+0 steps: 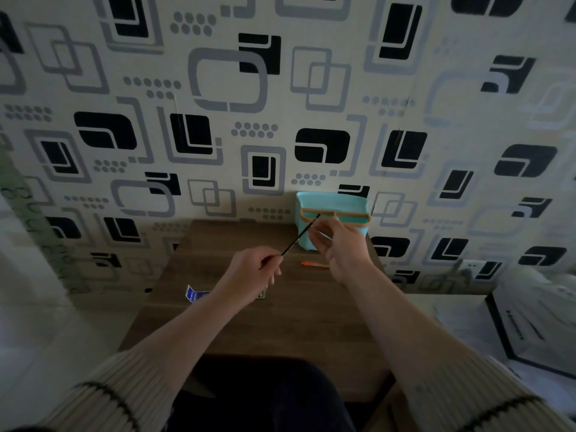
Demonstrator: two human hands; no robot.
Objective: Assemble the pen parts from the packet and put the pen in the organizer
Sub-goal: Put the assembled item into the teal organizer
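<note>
A thin black pen refill [299, 236] runs diagonally above the table. My left hand [254, 271] pinches its lower end. My right hand [338, 240] is closed on a part near the refill's upper end; what it holds is too small to make out. Behind my right hand, against the wall, stands the turquoise organizer [330, 202] with a tan rim. An orange pen part [313, 264] lies on the table between my hands. The blue packet [194, 294] lies on the table to the left, partly hidden by my left forearm.
The small brown wooden table [280, 322] stands against a patterned wall [218, 120]. A white box with black edges [536, 325] sits on the floor at the right. My dark-clothed lap is at the table's near edge.
</note>
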